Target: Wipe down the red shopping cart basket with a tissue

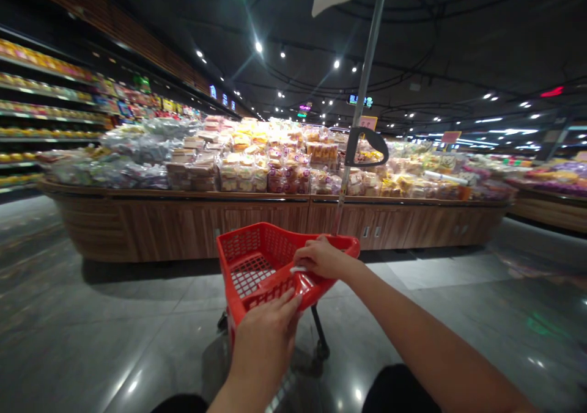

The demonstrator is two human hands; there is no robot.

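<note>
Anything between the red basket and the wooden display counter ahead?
Nothing visible. The left hand and right hand grip the red plastic shopping basket; only polished grey floor lies between it and the wood-panelled display counter.

The shopping basket (243, 248) is bright red with a square lattice pattern; the floor tiles (87, 315) are mottled grey; the display counter (183, 226) is brown with streaky wood grain; the pole (362, 95) is silver-grey.

The left hand (266, 339) and right hand (323, 259) reach forward, close together, fingers curled.
</note>
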